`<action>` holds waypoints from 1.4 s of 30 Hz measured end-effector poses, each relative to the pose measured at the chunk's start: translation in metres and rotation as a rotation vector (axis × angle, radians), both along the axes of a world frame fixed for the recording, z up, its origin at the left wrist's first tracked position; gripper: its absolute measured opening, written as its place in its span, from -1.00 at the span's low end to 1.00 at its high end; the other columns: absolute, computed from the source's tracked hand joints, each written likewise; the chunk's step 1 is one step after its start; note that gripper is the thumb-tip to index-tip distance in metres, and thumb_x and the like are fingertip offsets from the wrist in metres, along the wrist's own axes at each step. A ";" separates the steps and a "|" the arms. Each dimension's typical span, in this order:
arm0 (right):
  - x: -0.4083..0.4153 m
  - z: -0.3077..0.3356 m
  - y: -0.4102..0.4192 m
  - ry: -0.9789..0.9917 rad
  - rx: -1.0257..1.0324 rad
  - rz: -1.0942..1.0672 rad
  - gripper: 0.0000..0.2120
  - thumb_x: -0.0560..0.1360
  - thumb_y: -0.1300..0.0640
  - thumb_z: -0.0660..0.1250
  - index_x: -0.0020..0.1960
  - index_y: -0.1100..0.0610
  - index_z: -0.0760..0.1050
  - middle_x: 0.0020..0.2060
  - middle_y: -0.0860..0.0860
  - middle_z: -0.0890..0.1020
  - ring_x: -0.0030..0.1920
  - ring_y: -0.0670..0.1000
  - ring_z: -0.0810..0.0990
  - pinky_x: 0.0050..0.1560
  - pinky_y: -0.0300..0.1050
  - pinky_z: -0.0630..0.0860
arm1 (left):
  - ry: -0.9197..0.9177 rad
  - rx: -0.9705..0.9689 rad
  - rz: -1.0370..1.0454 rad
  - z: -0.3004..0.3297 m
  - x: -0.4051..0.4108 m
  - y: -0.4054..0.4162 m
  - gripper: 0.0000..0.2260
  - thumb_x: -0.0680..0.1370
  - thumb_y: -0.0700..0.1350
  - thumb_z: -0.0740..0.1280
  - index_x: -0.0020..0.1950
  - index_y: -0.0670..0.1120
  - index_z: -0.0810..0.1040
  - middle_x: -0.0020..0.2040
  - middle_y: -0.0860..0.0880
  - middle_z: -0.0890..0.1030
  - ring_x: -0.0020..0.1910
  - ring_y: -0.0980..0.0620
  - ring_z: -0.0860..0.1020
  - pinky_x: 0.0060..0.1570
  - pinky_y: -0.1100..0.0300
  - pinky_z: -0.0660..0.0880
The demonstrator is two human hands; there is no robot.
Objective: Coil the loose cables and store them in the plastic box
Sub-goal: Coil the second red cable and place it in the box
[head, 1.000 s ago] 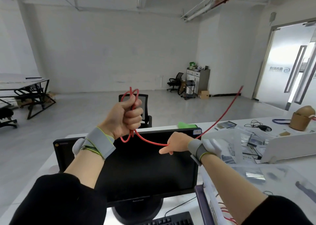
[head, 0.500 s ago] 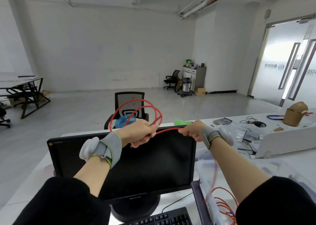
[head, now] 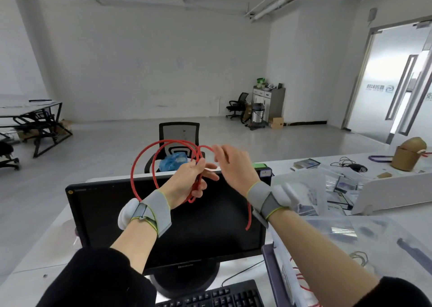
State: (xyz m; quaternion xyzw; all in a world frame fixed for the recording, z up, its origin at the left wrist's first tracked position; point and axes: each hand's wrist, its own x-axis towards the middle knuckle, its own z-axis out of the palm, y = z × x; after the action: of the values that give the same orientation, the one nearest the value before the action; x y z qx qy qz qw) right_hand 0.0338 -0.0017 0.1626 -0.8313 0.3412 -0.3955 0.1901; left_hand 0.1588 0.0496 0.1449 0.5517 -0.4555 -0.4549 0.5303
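A red cable [head: 142, 159] forms several loops in the air above the black monitor. My left hand [head: 187, 180] grips the gathered loops where they cross. My right hand [head: 233, 164] is just to the right of it, blurred, with fingers on the cable's last strand near its top. The cable's free end [head: 249, 222] hangs down behind my right wrist. The clear plastic box [head: 350, 241] stands at the lower right under my right forearm, with red cable coils [head: 301, 281] visible inside it.
A black monitor [head: 117, 213] and keyboard [head: 217, 295] fill the desk in front of me. To the right lie clear bags, small packets, a black cable [head: 350, 165] and a brown paper cup [head: 408, 156]. An office chair [head: 178, 133] stands behind the monitor.
The long stretch of cable that ran off to the right has been drawn in and wound into loops in my left hand. My right hand came in close to my left; only a short end hangs free.
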 end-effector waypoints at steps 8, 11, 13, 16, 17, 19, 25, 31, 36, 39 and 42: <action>0.017 -0.035 0.012 -0.166 -0.471 -0.002 -0.64 0.58 0.05 0.10 -0.14 0.24 0.56 -0.51 0.04 0.52 -0.55 -0.01 0.41 -0.49 -0.17 0.35 | 0.302 -0.231 0.086 0.008 0.004 0.001 -0.68 0.66 -0.02 0.05 -0.05 -0.15 0.50 -0.31 -0.03 0.49 -0.43 0.11 0.37 -0.49 0.28 0.24; 0.022 -0.046 0.015 -0.066 -0.549 -0.010 -0.49 0.65 -0.04 -0.07 -0.16 0.22 0.52 -0.49 0.08 0.55 -0.55 0.10 0.50 -0.53 -0.16 0.38 | 0.484 -0.260 0.147 0.010 0.004 -0.004 -0.65 0.67 0.00 0.02 -0.21 -0.11 0.42 -0.44 0.01 0.52 -0.36 0.07 0.40 -0.35 0.25 0.34; 0.022 -0.056 0.012 0.001 -0.682 -0.049 -0.44 0.66 -0.07 -0.14 -0.30 0.15 0.44 -0.55 -0.02 0.48 -0.63 0.03 0.43 -0.61 -0.23 0.27 | 0.655 -0.315 0.173 0.015 0.010 -0.008 -0.62 0.67 0.03 -0.01 -0.27 -0.09 0.34 -0.52 0.03 0.43 -0.39 0.05 0.36 -0.23 0.19 0.41; 0.014 -0.073 -0.005 0.074 -0.837 -0.074 -0.57 0.63 0.00 0.02 -0.29 0.13 0.48 -0.45 -0.03 0.51 -0.47 -0.03 0.47 -0.47 -0.23 0.32 | 0.779 -0.426 0.230 0.019 0.023 -0.008 -0.61 0.67 0.04 -0.01 -0.29 -0.09 0.31 -0.55 0.04 0.32 -0.51 0.08 0.36 -0.13 0.15 0.49; 0.010 -0.077 -0.010 0.121 -0.850 -0.087 -0.63 0.59 0.01 0.07 -0.25 0.13 0.52 -0.37 -0.02 0.53 -0.37 -0.01 0.48 -0.37 -0.19 0.39 | 0.788 -0.446 0.248 0.019 0.026 -0.007 -0.61 0.67 0.04 -0.01 -0.29 -0.09 0.31 -0.55 0.05 0.31 -0.53 0.09 0.35 -0.14 0.16 0.49; 0.005 -0.082 -0.016 0.185 -0.851 -0.159 -0.68 0.55 -0.03 0.11 -0.19 0.07 0.57 -0.26 -0.01 0.53 -0.23 0.01 0.45 -0.22 -0.11 0.42 | 0.812 -0.467 0.283 0.017 0.030 -0.006 -0.61 0.67 0.05 0.00 -0.29 -0.08 0.31 -0.55 0.06 0.28 -0.55 0.10 0.30 -0.23 0.20 0.45; 0.004 -0.070 0.004 0.192 -0.001 -0.082 -0.66 0.53 -0.13 0.24 0.16 0.05 0.56 -0.27 0.00 0.63 -0.24 -0.02 0.61 -0.12 -0.11 0.56 | 0.874 -0.439 0.315 0.008 0.029 -0.005 -0.60 0.67 0.06 0.00 -0.31 -0.05 0.31 -0.58 0.09 0.20 -0.63 0.15 0.14 -0.59 0.32 0.12; 0.013 -0.071 0.020 -0.677 1.229 0.335 -0.74 0.59 0.23 0.19 0.22 0.34 0.42 0.09 0.25 0.56 0.06 0.18 0.61 0.01 0.01 0.60 | 0.776 -0.387 0.285 0.006 0.019 -0.002 -0.59 0.65 0.10 0.02 -0.35 -0.04 0.27 -0.60 0.10 0.16 -0.65 0.16 0.11 -0.64 0.32 0.06; 0.027 -0.070 0.017 -0.809 1.548 0.367 -0.39 0.61 -0.13 0.08 0.37 0.38 0.21 0.18 0.28 0.44 0.16 0.32 0.52 -0.05 0.19 0.58 | 0.752 -0.361 0.080 0.006 0.010 0.004 -0.45 0.64 0.11 0.06 -0.55 0.00 0.27 -0.64 0.11 0.16 -0.70 0.19 0.11 -0.68 0.34 0.05; 0.030 -0.065 0.013 -0.893 1.636 0.416 -0.30 0.61 -0.20 -0.03 0.31 0.47 0.25 0.13 0.32 0.52 0.23 0.34 0.50 -0.05 0.16 0.60 | 0.769 -0.323 -0.049 0.008 0.006 0.008 -0.44 0.63 0.10 0.04 -0.58 0.01 0.26 -0.67 0.12 0.17 -0.68 0.17 0.02 -0.69 0.35 0.01; 0.029 -0.064 0.005 -1.089 1.629 0.410 -0.24 0.59 -0.25 -0.06 0.32 0.47 0.26 0.13 0.33 0.53 0.13 0.21 0.57 0.05 0.06 0.59 | 0.701 -0.259 -0.054 0.008 0.007 0.009 -0.46 0.62 0.13 0.06 -0.56 0.01 0.24 -0.67 0.11 0.16 -0.71 0.19 0.10 -0.67 0.34 0.02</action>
State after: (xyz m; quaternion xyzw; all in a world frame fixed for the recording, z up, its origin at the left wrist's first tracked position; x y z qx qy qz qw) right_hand 0.0627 0.0031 0.0991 -0.1961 0.2246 -0.3275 0.8966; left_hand 0.1660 0.0585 0.1526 0.2783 -0.3145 -0.5686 0.7073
